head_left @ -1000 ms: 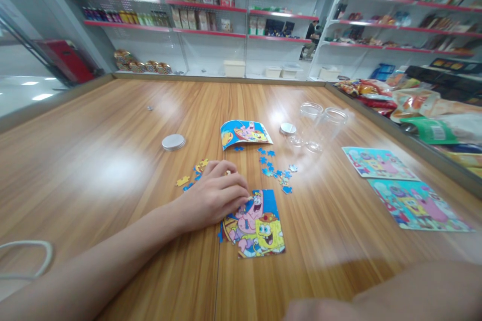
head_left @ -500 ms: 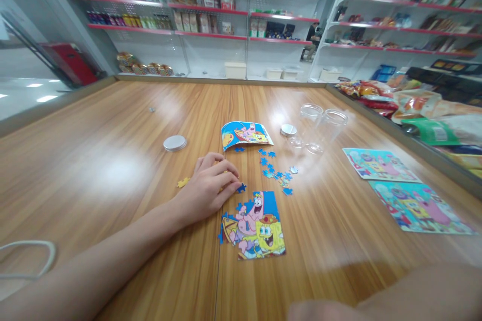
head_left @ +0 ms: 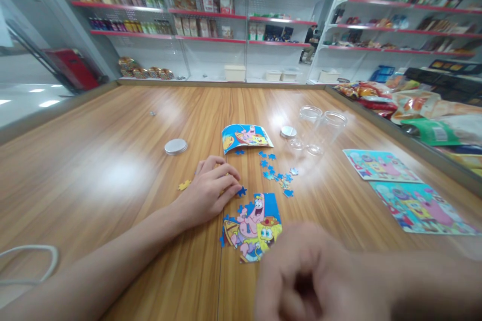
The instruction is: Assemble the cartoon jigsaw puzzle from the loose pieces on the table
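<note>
A partly joined jigsaw puzzle (head_left: 250, 230) of pink and yellow cartoon figures lies on the wooden table. Just beyond its left edge, my left hand (head_left: 211, 188) rests palm down with loosely bent, parted fingers. Its index fingertip is at a dark blue puzzle piece (head_left: 242, 191), and yellow pieces (head_left: 184, 185) show beside and partly under it. My right hand (head_left: 305, 276), curled and blurred, hangs close to the camera and covers the puzzle's lower right corner. Whether it holds anything is hidden. Loose blue pieces (head_left: 277, 177) are scattered past the puzzle.
A curved picture card (head_left: 246, 136) stands behind the pieces. Two clear jars (head_left: 329, 130) lie or stand nearby with a silver lid (head_left: 288, 132); another lid (head_left: 175, 146) is at left. Two picture sheets (head_left: 422, 205) lie right. A white cable loop (head_left: 52, 256) sits at lower left.
My right hand has risen from the bottom edge into view, over the puzzle's lower right corner. My left hand stays in about the same place.
</note>
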Demonstrator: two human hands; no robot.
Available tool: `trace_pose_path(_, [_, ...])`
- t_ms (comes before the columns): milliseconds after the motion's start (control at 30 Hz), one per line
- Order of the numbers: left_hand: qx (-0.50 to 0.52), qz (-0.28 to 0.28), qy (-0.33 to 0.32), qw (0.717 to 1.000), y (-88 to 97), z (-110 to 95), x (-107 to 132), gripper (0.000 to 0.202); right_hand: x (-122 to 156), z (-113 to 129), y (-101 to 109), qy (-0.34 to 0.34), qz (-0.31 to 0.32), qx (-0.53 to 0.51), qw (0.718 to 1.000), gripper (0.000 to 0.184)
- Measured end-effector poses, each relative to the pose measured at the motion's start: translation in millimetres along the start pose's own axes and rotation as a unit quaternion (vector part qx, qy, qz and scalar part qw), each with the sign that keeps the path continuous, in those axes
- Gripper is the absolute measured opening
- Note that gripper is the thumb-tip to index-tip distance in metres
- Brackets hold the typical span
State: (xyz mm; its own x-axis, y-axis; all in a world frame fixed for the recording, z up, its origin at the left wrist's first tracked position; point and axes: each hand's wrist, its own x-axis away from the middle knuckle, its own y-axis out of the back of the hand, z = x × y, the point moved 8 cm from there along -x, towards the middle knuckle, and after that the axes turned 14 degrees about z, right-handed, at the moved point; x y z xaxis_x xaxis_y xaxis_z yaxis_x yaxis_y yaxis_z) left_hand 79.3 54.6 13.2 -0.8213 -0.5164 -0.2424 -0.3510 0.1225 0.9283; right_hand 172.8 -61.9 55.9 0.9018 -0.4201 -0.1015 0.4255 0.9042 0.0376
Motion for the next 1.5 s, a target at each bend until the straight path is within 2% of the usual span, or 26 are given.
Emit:
trace_pose_path(33, [0.0, 0.001, 0.001, 1.0, -0.1, -0.4, 0.1, 0.021, 2.8, -4.0, 26.3, 0.018, -0.079, 0.089, 0.993, 0.027])
trace_pose_path(67, [-0.001, 0.003, 0.0, 1.0, -0.2, -0.9, 0.2, 0.021, 7.3, -10.0, 50.5, 0.008, -0.154, 0.19, 0.97, 0.019])
trace_pose_path(100, [-0.003, 0.004, -0.003, 1.0, -0.3, -1.8, 0.3, 0.021, 13.7, -13.6, 71.8, 0.004, -0.228, 0.279, 0.933, 0.015])
trace_pose_path(167, [-0.009, 0.009, -0.014, 1.0, -0.4, -4.4, 0.7, 0.019, 21.2, -26.8, 98.8, -0.036, -0.298, 0.382, 0.874, 0.006])
trace_pose_path(233, [-0.016, 0.011, -0.026, 0.999, 0.1, -8.0, 1.4, 0.017, 24.9, -34.8, 109.6, -0.039, -0.319, 0.409, 0.854, 0.01])
trace_pose_path(400, [-0.02, 0.004, -0.049, 0.999, 0.9, -18.4, 2.0, 0.015, 20.8, -37.9, 97.0, -0.023, -0.275, 0.435, 0.857, 0.016])
trace_pose_path(567, [-0.005, 0.002, -0.053, 0.999, -1.0, -21.7, 1.6, 0.015, 15.5, -43.5, 96.5, -0.037, -0.258, 0.418, 0.87, 0.01])
trace_pose_path(733, [0.003, 0.001, -0.036, 0.999, -3.0, -19.0, 2.6, 0.017, 17.6, -43.5, 99.4, -0.05, -0.272, 0.424, 0.862, 0.009])
trace_pose_path(933, [0.002, 0.001, 0.031, 1.0, -10.9, -9.6, -0.6, 0.018, 25.6, -40.6, 102.9, -0.04, -0.314, 0.413, 0.854, 0.016])
trace_pose_path(1033, [0.006, -0.004, 0.045, 0.999, -9.8, -7.0, -0.1, 0.017, 26.9, -43.3, 105.3, -0.049, -0.324, 0.416, 0.848, 0.023])
trace_pose_path(1133, [0.005, -0.006, 0.006, 1.0, -5.1, -12.9, 2.6, 0.023, 29.0, -45.0, 106.4, -0.058, -0.329, 0.426, 0.841, 0.028])
trace_pose_path(1267, [-0.025, 0.023, -0.073, 0.997, -5.1, -27.0, 4.8, 0.025, 31.6, -45.6, 107.6, -0.068, -0.331, 0.434, 0.835, 0.03])
trace_pose_path(1500, [-0.021, 0.025, -0.033, 0.999, -7.4, -23.1, -0.5, 0.017, 30.0, -45.9, 106.3, -0.077, -0.325, 0.441, 0.833, 0.031])
